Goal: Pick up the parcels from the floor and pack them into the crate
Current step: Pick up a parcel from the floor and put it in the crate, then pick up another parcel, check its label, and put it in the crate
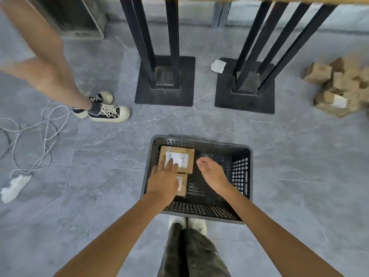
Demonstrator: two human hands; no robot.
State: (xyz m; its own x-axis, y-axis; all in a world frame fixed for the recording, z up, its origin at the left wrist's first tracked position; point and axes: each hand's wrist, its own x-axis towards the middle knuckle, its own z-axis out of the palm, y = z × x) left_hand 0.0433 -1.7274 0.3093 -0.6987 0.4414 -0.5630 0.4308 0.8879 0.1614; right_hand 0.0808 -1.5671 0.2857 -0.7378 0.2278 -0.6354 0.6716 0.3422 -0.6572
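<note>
A black plastic crate [242,172] stands on the grey floor in front of my feet. Two brown cardboard parcels with white labels lie flat in its left half: a larger one [186,151] at the back and a smaller one [182,185] in front of it. My left hand [163,182] reaches into the crate, its straight fingers resting on the larger parcel's label and its palm covering part of the smaller one. Over the bare right half of the crate my right hand [212,175] hovers with loosely curled fingers, holding nothing. A heap of brown parcels [339,86] lies on the floor at the far right.
Two black metal table bases [165,80] [244,86] stand behind the crate. A white paper scrap [218,65] lies between them. Another person's legs and sneakers [105,110] are at the left, beside a loose grey cord [46,134] and a white rag [15,187].
</note>
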